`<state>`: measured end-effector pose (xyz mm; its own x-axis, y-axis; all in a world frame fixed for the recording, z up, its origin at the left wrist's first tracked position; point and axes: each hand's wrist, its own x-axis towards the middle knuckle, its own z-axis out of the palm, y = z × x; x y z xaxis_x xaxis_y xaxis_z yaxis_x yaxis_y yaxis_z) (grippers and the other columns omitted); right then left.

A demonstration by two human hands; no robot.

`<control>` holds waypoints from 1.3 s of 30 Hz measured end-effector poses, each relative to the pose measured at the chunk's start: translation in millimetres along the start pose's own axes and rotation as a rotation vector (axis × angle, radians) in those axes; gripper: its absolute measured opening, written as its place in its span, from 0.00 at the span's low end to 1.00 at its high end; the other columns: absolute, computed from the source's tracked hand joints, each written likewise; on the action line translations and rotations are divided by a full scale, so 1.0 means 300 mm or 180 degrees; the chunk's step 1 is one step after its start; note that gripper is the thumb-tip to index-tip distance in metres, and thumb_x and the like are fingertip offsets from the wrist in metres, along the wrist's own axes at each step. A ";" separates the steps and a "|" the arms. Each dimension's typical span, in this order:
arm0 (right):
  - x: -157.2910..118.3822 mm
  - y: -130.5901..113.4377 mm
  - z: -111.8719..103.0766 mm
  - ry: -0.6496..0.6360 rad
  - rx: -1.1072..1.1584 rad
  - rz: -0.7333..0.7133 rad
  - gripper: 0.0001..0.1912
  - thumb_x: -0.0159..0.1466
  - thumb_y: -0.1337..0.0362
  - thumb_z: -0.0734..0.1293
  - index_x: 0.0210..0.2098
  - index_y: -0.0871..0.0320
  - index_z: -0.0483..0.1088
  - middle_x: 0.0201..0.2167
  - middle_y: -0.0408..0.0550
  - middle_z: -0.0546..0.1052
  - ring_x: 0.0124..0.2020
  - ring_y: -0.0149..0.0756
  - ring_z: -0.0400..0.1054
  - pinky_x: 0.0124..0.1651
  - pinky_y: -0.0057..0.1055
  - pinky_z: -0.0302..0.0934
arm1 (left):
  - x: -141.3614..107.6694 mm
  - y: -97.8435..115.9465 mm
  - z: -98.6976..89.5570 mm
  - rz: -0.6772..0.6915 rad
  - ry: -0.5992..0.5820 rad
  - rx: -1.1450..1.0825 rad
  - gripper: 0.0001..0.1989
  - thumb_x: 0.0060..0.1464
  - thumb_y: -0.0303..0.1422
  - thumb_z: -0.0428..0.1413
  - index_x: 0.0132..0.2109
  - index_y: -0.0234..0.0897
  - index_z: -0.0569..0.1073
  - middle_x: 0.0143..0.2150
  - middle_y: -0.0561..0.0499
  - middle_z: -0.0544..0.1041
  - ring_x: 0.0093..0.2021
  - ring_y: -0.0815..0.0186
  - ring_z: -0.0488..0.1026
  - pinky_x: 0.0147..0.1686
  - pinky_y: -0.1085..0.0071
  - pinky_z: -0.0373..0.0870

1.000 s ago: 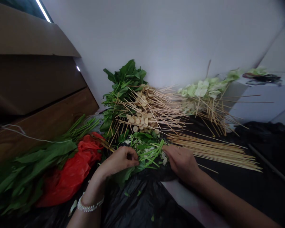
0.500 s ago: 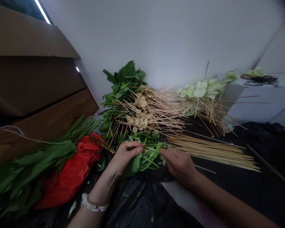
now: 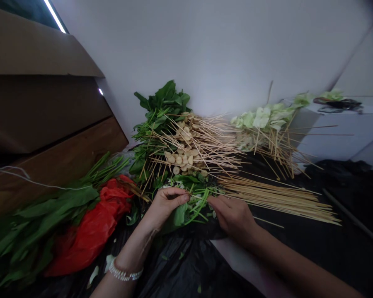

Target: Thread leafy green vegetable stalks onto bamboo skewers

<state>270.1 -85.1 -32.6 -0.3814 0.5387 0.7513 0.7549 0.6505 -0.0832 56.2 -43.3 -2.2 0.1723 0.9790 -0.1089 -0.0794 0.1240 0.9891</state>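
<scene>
My left hand (image 3: pixel 170 203), with a beaded bracelet at its wrist, is closed in a pinch, thumb against forefinger, on leafy greens whose leaf (image 3: pixel 180 213) hangs below the fingers. My right hand (image 3: pixel 231 212) is closed around a thin bamboo skewer (image 3: pixel 270 222); its rear end sticks out to the right. Between the hands a thin pale length, seemingly the skewer's front part, reaches toward the left fingertips. Whether it pierces the greens I cannot tell. Loose green stems (image 3: pixel 202 207) lie just under both hands.
Behind are skewered pale slices (image 3: pixel 185 155), dark leafy greens (image 3: pixel 166 101) and skewered cabbage pieces (image 3: pixel 262 118). Bare bamboo skewers (image 3: pixel 282 198) lie to the right. More leafy greens (image 3: pixel 40 215) and a red plastic bag (image 3: pixel 90 231) are at left, on black plastic sheeting (image 3: pixel 186 273).
Both hands stay close together in nearly the same place. A thin pale length now shows more plainly between the fingertips; the right hand has shifted very slightly left.
</scene>
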 end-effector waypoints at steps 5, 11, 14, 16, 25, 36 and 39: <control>-0.005 -0.002 0.005 -0.0032 0.0076 0.0023 0.14 0.69 0.71 0.56 0.42 0.62 0.73 0.24 0.44 0.74 0.22 0.32 0.66 0.27 0.29 0.55 | -0.001 0.006 0.003 -0.0003 -0.0049 0.0129 0.14 0.32 0.38 0.72 0.27 0.36 0.82 0.25 0.52 0.79 0.26 0.71 0.71 0.31 0.76 0.66; -0.014 -0.005 0.016 -0.0065 0.0172 0.0047 0.14 0.68 0.72 0.56 0.42 0.62 0.72 0.26 0.45 0.75 0.24 0.32 0.68 0.28 0.29 0.57 | -0.001 0.003 0.007 -0.0023 -0.0223 0.0149 0.13 0.34 0.39 0.71 0.26 0.35 0.81 0.23 0.54 0.77 0.24 0.73 0.68 0.27 0.77 0.64; -0.014 -0.009 0.018 -0.0094 0.0179 0.0076 0.14 0.68 0.73 0.56 0.41 0.62 0.72 0.25 0.45 0.75 0.23 0.31 0.68 0.28 0.28 0.57 | -0.003 -0.001 0.009 -0.0075 -0.0235 0.0145 0.14 0.34 0.39 0.71 0.26 0.34 0.81 0.22 0.53 0.76 0.24 0.72 0.67 0.26 0.77 0.64; -0.013 -0.012 0.018 -0.0107 0.0155 0.0060 0.14 0.67 0.73 0.55 0.41 0.62 0.73 0.24 0.45 0.74 0.22 0.31 0.67 0.27 0.28 0.56 | -0.003 0.000 0.009 -0.0094 -0.0262 0.0171 0.14 0.34 0.39 0.71 0.26 0.34 0.81 0.22 0.53 0.76 0.24 0.72 0.67 0.26 0.76 0.64; -0.017 -0.015 0.023 -0.0190 0.0545 0.0237 0.13 0.69 0.71 0.56 0.42 0.61 0.72 0.28 0.48 0.77 0.28 0.32 0.71 0.32 0.26 0.63 | 0.001 -0.003 0.008 -0.0060 -0.0339 0.0177 0.14 0.35 0.38 0.71 0.28 0.34 0.80 0.24 0.52 0.77 0.25 0.70 0.70 0.28 0.74 0.66; -0.024 -0.021 0.031 -0.0147 0.0667 0.0295 0.12 0.68 0.72 0.57 0.41 0.60 0.71 0.32 0.49 0.78 0.33 0.32 0.73 0.37 0.26 0.65 | 0.005 -0.005 0.006 -0.0103 -0.0283 -0.0096 0.15 0.32 0.35 0.73 0.27 0.33 0.78 0.24 0.54 0.77 0.25 0.73 0.70 0.30 0.76 0.65; -0.028 -0.021 0.036 -0.0160 0.0580 0.0242 0.12 0.68 0.72 0.56 0.42 0.60 0.71 0.30 0.48 0.77 0.30 0.32 0.72 0.34 0.25 0.63 | 0.008 -0.018 0.010 -0.0169 -0.0288 -0.0066 0.15 0.32 0.35 0.73 0.27 0.33 0.78 0.24 0.54 0.77 0.24 0.72 0.70 0.29 0.76 0.65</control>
<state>262.8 -87.9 -45.4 -0.3565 0.6130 0.7051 0.6752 0.6907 -0.2591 59.9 -42.0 -7.5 0.2646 0.9525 -0.1507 -0.0879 0.1795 0.9798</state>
